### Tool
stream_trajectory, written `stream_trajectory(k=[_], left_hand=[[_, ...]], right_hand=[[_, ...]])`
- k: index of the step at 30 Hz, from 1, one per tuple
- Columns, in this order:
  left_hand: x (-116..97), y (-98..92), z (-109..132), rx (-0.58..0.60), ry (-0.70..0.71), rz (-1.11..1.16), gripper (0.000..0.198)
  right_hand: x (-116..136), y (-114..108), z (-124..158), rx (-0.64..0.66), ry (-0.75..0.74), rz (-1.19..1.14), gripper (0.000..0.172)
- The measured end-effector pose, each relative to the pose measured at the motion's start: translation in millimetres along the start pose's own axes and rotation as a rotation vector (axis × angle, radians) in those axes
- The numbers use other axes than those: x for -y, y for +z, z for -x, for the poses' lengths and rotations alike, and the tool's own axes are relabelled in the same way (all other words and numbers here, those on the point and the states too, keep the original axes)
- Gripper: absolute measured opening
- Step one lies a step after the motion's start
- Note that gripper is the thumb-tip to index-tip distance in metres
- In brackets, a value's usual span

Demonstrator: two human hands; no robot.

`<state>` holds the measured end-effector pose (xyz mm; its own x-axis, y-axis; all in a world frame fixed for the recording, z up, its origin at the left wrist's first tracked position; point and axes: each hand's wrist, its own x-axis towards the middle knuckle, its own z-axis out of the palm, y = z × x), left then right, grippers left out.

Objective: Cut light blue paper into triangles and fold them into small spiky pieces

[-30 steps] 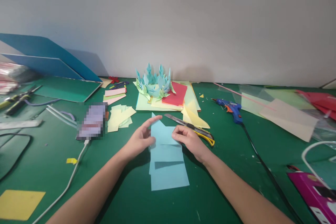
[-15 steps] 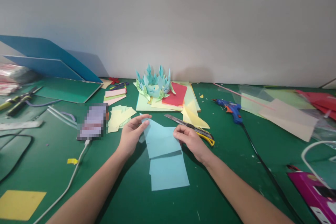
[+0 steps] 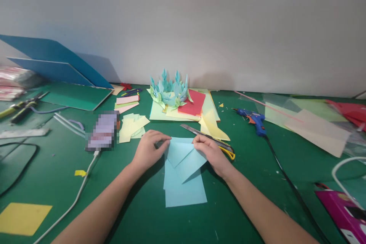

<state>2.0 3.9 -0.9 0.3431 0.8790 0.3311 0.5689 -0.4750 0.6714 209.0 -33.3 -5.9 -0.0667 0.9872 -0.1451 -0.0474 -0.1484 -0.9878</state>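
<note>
My left hand [image 3: 150, 148] has its grip closed, thumb and forefinger pinching the top left of a blue sheet [image 3: 193, 166]. My right hand [image 3: 213, 154] pinches the same sheet at the top right, fingers curled. Sheet sits between both hands, bent over on itself, one pointed corner hanging down toward me; fingertips cover the edges, so I can't say exactly which layers each grip catches.

Right under it, more blue paper [image 3: 185, 195] lies flat on the green counter [image 3: 228, 209]. Just beyond my right hand: craft knife [image 3: 226, 146], blade out, pointing away to the left. Curled yellow paper [image 3: 213, 127] right behind the knife.

Further back, a blue and green paper crown [image 3: 170, 97] sits on a paper stack [image 3: 160, 113], with a red sheet [image 3: 193, 103] beside it. Left of the stack, pale paper slips [image 3: 133, 126] in a loose pile, then a phone [image 3: 103, 129], its screen blurred, plugged into a white cable [image 3: 82, 185]. Yellow sheet [image 3: 24, 217] near left, pliers [image 3: 27, 108] far left, blue board [image 3: 65, 61] propped behind. Right side: blue glue gun [image 3: 257, 122], black cord [image 3: 288, 181] running toward me, purple box [image 3: 339, 209] at the near right edge.
</note>
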Motion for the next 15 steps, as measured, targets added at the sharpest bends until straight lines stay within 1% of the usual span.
stream_trajectory(k=[1,3,6,8,11,15], left_hand=[[-3,0.7,1,0.014,0.103,-0.110,0.017],[-11,3.1,4,0.020,0.232,-0.230,0.018],[-23,10.0,8,0.039,0.316,-0.247,0.016],[-28,15.2,10,0.062,0.315,-0.207,0.015],[-29,19.2,11,0.087,0.270,-0.165,0.016],[-24,13.2,7,0.082,0.209,-0.148,0.017]], right_hand=[[0,1,0,0.021,-0.019,0.021,0.018],[1,3,0,0.075,-0.053,0.056,0.019],[1,5,1,0.158,-0.082,0.088,0.020],[0,6,1,0.183,-0.087,0.100,0.022],[0,6,1,0.175,-0.075,0.116,0.022],[0,5,1,0.101,-0.017,0.065,0.023]])
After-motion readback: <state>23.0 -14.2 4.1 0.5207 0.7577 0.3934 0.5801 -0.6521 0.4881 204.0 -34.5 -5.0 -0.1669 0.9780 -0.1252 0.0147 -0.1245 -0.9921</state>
